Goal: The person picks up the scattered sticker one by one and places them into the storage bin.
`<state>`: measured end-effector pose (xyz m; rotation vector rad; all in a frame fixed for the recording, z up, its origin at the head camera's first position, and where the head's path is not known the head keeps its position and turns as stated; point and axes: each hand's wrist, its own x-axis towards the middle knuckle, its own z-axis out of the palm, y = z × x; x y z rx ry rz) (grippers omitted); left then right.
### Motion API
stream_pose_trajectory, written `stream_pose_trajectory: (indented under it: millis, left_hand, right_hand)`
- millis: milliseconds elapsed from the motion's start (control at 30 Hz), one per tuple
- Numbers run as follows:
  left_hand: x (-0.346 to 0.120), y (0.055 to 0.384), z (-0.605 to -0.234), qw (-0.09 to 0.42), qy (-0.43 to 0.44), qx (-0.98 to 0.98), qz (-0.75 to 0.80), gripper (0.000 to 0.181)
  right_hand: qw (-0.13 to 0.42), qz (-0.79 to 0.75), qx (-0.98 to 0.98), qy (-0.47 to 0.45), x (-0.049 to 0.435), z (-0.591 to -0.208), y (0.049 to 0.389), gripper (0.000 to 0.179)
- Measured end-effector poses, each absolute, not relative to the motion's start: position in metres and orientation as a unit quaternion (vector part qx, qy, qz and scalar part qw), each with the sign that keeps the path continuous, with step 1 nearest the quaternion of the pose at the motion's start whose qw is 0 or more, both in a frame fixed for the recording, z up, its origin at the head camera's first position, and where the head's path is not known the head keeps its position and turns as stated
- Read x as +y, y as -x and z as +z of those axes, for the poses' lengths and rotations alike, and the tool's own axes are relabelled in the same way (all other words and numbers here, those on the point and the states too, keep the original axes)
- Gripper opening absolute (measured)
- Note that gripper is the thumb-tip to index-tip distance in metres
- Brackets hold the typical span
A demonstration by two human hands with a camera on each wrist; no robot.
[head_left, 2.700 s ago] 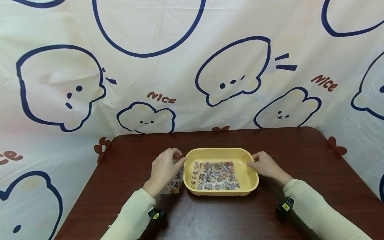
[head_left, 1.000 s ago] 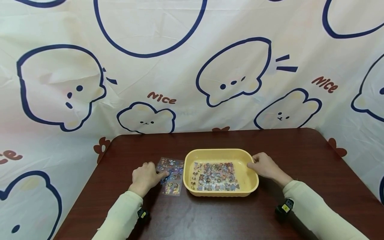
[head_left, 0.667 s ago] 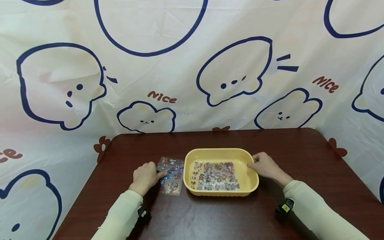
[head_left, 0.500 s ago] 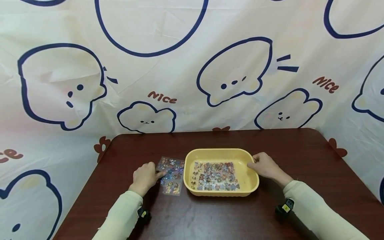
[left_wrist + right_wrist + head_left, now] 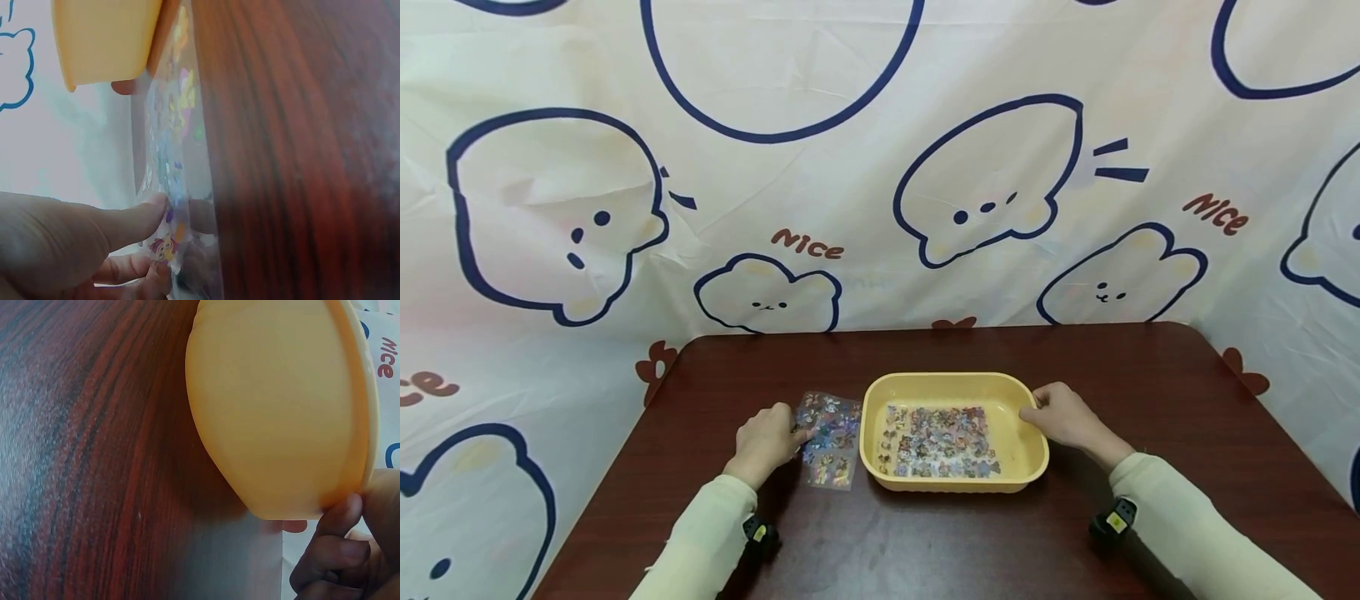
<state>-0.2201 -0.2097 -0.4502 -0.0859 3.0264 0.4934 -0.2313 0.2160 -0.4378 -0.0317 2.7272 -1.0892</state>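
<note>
My left hand [image 5: 765,442] pinches the left edge of a clear sticker sheet [image 5: 831,473] printed with small colourful figures. In the left wrist view the thumb lies on top of the sheet [image 5: 167,162] and the fingertips are under its edge. Beside the sheet stands a yellow plastic basin [image 5: 955,483], its left wall right at the sheet's right edge. Several small printed stickers on a sheet [image 5: 943,442] lie on the basin's floor. My right hand [image 5: 1063,415] grips the basin's right rim, thumb inside and curled fingers against the outer wall, as the right wrist view shows.
Both items are on a dark reddish-brown wooden table [image 5: 910,550]. Behind it hangs a pale cloth [image 5: 865,192] with blue cartoon outlines. Each sleeve carries a small black wrist camera, the left one [image 5: 762,533] and the right one [image 5: 1112,521] close over the table.
My left hand has moved from the basin's left rim to the left edge of the sticker sheet, which now shows more fully. My right hand and the basin have stayed put.
</note>
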Motion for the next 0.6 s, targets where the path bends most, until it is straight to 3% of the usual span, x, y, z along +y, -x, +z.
stream_pose_trajectory:
  millis: [233,433,600]
  left_hand:
    - [-0.2115,0.2227,-0.4497,0.051,0.043,0.981,0.185,0.039]
    - [-0.2142,0.2220,-0.4464,0.065,0.048,0.976,0.200,0.043]
    - [-0.2148,0.2196,-0.4433,0.047,0.044,0.976,0.207,0.022]
  right_hand:
    - [0.101,-0.367,0.925,0.009,0.2161,-0.4380,0.2311,0.034]
    - [0.103,-0.370,0.923,0.008,0.2158,-0.4382,0.2309,0.034]
    - [0.104,-0.371,0.923,0.006,0.2155,-0.4391,0.2306,0.035]
